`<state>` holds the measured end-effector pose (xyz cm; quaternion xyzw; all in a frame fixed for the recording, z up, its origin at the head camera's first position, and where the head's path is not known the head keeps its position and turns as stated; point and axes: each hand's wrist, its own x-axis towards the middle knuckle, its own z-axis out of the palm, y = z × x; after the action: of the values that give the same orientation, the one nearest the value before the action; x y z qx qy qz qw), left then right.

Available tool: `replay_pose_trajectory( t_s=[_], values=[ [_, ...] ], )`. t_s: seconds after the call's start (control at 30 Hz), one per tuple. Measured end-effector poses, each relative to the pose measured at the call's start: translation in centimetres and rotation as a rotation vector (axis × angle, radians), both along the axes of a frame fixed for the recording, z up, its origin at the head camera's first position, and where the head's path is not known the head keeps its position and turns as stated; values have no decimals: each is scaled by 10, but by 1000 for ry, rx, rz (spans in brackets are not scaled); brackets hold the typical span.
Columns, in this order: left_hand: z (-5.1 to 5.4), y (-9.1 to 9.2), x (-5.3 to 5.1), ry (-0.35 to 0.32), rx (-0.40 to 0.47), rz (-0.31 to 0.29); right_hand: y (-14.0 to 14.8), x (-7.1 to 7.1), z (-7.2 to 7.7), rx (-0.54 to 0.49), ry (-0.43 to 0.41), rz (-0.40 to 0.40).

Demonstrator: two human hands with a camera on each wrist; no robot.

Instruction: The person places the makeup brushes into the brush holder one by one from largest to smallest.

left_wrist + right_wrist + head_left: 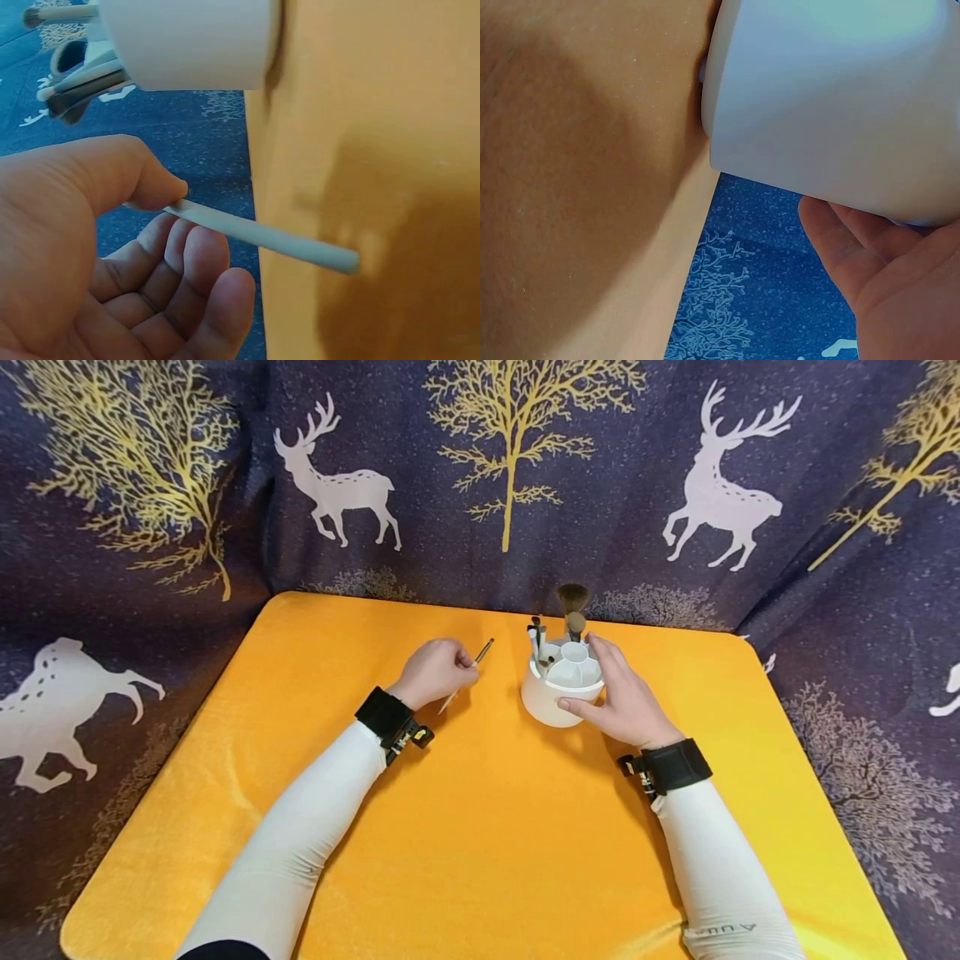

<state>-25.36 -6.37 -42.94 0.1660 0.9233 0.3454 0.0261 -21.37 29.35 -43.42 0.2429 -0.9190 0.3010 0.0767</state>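
My left hand [435, 672] pinches a thin makeup brush [262, 235] between thumb and fingers, left of a round white brush holder [551, 703]. The brush slants, its small dark tip pointing up and away and its pale handle end toward the table. My right hand [628, 700] grips the holder from its right side, thumb across the front and fingers round the far side. Divided compartments show inside the holder. A big fluffy brush [572, 597] stands at its back, and several thin brushes [534, 639] lean at its left.
An orange cloth covers the table [465, 827], whose far edge runs just behind the holder. Beyond it hangs a dark blue curtain [450, 527] printed with white deer and golden trees. Black straps with small cameras sit on both wrists.
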Motion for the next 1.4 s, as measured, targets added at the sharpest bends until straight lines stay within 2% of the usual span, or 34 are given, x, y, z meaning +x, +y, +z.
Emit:
replay_pose_trajectory(
  t_s=[0.33, 0.53, 0.73, 0.93, 1.4],
  values=[
    [18, 4, -1, 60, 73, 8, -1, 0, 2, -2, -13, -1],
    [26, 10, -1, 101, 106, -2, 0, 0, 0, 1, -19, -5],
    [33, 16, 0, 120, 182, -7, -1, -1, 1, 1, -12, 1],
    [42, 24, 0, 140, 244, -26, -1, -1, 1, 0, -15, 0],
    [58, 46, 1, 226, 317, -37, 1, 2, 1, -2, -43, -9]
  ],
)
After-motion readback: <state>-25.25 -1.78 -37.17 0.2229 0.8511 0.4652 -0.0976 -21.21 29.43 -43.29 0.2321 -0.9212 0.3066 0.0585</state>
